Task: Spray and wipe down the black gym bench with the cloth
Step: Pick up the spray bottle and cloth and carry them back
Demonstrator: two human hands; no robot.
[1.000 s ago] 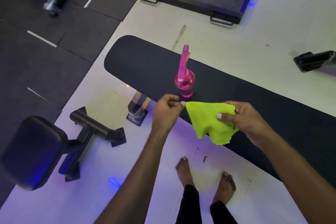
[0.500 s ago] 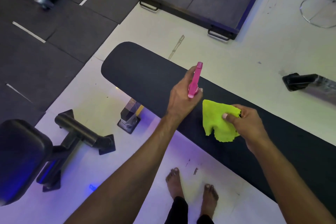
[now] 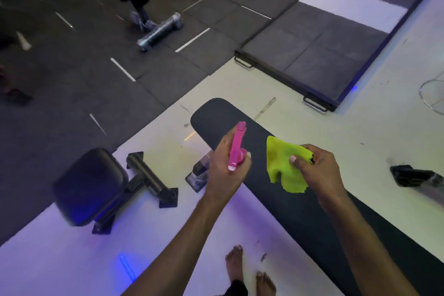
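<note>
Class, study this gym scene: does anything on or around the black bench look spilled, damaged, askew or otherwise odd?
Nothing stands out. The black bench looks intact, with no visible spill. The left hand holds the pink spray bottle over it; the right hand pinches the yellow-green cloth. The cloth's edges look ragged, nothing more.

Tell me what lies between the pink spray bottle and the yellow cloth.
Only bare black bench shows in the head view between the spray bottle in the left hand and the cloth in the right hand.
</note>
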